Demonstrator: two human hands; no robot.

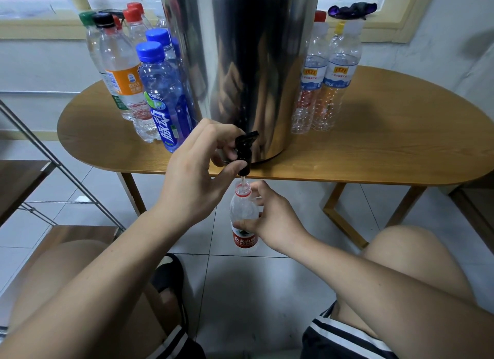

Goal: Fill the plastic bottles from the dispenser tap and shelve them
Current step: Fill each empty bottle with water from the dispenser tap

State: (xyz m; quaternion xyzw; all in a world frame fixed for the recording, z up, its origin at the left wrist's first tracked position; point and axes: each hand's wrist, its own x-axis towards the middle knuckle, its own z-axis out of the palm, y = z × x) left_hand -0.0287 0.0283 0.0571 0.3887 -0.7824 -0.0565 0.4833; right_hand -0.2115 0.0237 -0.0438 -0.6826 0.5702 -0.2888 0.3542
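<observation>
Filling is in hand: the left grip point(197, 171) pinches the black tap point(244, 148) of the dispenser point(254, 64), the right grip point(275, 222) is curled round the red-labelled bottle point(243, 214) held mouth-up just under that tap, seemingly near empty, so next comes releasing the tap once full

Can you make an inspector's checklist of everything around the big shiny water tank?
Surface: wooden table carries the steel dispenser.
Job's things: uncapped bottle under the black tap, water running in.
Clutter: capped bottles left of the dispenser, two bottles right; purple bundle on the sill.
Grippers: left hand grips the tap; right hand holds the uncapped bottle.
Cables: nothing seen.
Surroundings: metal rack at left, tiled floor.
</observation>
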